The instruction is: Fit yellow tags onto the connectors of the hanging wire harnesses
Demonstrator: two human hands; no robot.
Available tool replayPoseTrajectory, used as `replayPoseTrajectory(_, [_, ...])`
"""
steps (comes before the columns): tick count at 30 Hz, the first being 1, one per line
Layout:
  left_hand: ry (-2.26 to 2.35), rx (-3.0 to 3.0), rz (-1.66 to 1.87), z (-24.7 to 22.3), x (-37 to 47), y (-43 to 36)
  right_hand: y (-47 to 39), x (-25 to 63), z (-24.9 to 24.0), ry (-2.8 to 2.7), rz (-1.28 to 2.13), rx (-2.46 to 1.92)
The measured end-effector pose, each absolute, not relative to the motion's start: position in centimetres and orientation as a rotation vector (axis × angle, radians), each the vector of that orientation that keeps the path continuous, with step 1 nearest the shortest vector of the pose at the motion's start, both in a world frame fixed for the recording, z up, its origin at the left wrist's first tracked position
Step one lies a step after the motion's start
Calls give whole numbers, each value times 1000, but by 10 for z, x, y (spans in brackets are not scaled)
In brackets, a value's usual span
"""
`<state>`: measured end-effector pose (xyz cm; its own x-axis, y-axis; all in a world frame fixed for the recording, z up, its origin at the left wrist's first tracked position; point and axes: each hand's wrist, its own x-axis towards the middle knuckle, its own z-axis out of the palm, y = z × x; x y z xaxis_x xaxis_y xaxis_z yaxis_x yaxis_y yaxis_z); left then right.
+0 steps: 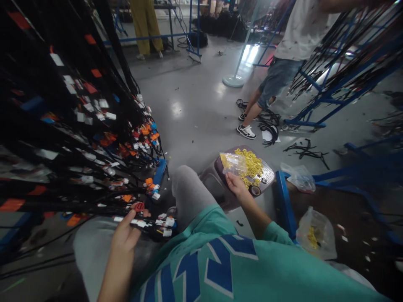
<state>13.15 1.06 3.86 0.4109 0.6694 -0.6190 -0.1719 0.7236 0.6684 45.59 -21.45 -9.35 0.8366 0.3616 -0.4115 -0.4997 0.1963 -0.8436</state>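
Cables (75,138): massed at left, judged heavy yet flexible; best supported along the bundle. Stool (268,173): ahead and to the right. Clear bag (234,162): above the stool, near edge pinched by the right hand (235,184); judged light, soft, slippery. Red plug (139,206): beside the cables, apparently gripped in the left hand's (126,230) fingers; judged light, stiff, best taken by its sides. Yellow pieces (252,162): loose on the stool

cable bundles (107,138) left | stool (268,171) right | clips (252,164) and tape roll (255,195) on stool
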Motion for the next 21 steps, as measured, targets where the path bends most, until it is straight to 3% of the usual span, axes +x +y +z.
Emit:
replayPoseTrajectory(13, [968, 497, 573, 42, 131, 3, -186, 398, 0, 201, 1329, -553])
replayPoseTrajectory(21, [852, 486, 550, 38, 128, -6, -168, 369, 31, -57, 1522, -488])
